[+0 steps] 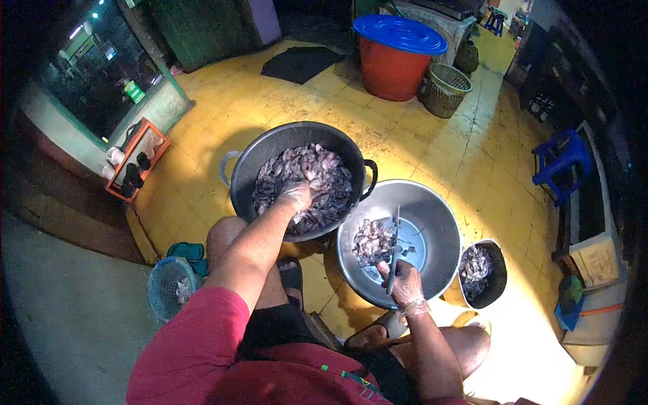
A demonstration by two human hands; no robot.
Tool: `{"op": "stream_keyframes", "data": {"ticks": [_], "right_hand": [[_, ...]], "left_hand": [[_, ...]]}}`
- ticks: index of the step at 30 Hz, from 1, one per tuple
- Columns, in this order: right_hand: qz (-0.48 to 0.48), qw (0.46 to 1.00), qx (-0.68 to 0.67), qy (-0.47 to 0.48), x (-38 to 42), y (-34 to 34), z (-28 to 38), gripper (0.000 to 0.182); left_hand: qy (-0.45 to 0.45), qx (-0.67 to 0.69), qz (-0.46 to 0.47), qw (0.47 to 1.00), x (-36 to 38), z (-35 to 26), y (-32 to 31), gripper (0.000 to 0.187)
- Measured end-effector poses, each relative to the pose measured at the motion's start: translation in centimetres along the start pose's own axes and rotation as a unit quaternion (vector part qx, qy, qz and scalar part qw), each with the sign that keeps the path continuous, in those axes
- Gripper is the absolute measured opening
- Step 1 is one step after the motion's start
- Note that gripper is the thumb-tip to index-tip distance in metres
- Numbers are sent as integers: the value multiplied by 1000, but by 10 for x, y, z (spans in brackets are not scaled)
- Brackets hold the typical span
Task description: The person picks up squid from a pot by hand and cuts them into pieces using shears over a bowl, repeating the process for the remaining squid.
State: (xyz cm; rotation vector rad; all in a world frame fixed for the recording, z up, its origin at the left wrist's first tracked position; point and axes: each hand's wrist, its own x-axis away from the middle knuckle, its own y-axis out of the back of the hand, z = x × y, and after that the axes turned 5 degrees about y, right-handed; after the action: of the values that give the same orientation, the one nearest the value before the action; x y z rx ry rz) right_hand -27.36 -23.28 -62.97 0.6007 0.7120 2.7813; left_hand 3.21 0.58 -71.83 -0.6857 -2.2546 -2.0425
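My left hand [295, 194], in a clear plastic glove, reaches into a large black pot [241, 191]. The pot holds a heap of wet, grey-and-pink pieces [314, 164] that look like squid. Its fingers are sunk among them, so their grip is hidden. My right hand [405, 282], also gloved, is closed around the handle of a knife [397, 236]. The blade points away from me over a wide metal basin [442, 223]. Inside the basin, left of the blade, lies a smaller pile of similar pieces [373, 241], with dark scraps on the bottom.
A smaller dark container [497, 270] of pieces stands right of the basin. A blue mesh basket [158, 287] is at my left. Farther back are a red tub [391, 67] with a blue lid [399, 34], a woven basket [445, 91] and a blue stool [563, 164].
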Motion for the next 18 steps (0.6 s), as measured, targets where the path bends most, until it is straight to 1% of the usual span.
{"op": "stream_keyframes", "data": {"ticks": [1,2,3,4,5,6,7,8,9,10,11,13,14,15,17,18], "right_hand": [[8,1000,3,1,0,1,1,60],[40,999,24,-15,-2,3,-1,60],[37,999,23,-17,-2,3,-2,60],[53,998,30,-11,-2,2,-1,61],[69,997,37,-5,-2,0,0,62],[89,994,65,-6,-1,2,8,63],[85,994,61,-9,1,4,14,63],[109,994,28,-10,4,6,18,63],[134,991,-6,-11,7,7,19,64],[132,990,-44,14,4,1,5,65],[130,990,-45,9,4,-1,2,65],[180,972,-152,-16,5,-4,-2,66],[167,970,-175,-5,5,-7,-5,65],[164,971,-174,-6,6,-7,-2,65],[150,961,-232,-1,11,-4,5,63],[150,962,-230,-4,12,-4,3,63]], "left_hand": [[-2,-1,1,1000,-3,3,0,34],[-27,7,20,999,-12,8,-3,33],[-52,16,39,998,-16,8,-5,33],[-39,67,-14,997,5,-11,18,29],[-43,65,-13,997,23,-27,35,29],[-105,104,-86,985,40,-42,48,25],[-167,143,-157,963,58,-59,63,21],[-202,140,-162,956,79,-76,80,16],[-252,165,-174,938,83,-82,74,15],[-257,156,-168,939,102,-95,82,14],[-261,148,-160,940,124,-108,91,13],[-324,184,-180,910,139,-112,81,14],[-332,182,-193,905,146,-116,78,17],[-338,178,-177,907,148,-117,75,21],[-354,215,-166,895,147,-121,66,26],[-353,218,-165,895,146,-122,62,26]]}}
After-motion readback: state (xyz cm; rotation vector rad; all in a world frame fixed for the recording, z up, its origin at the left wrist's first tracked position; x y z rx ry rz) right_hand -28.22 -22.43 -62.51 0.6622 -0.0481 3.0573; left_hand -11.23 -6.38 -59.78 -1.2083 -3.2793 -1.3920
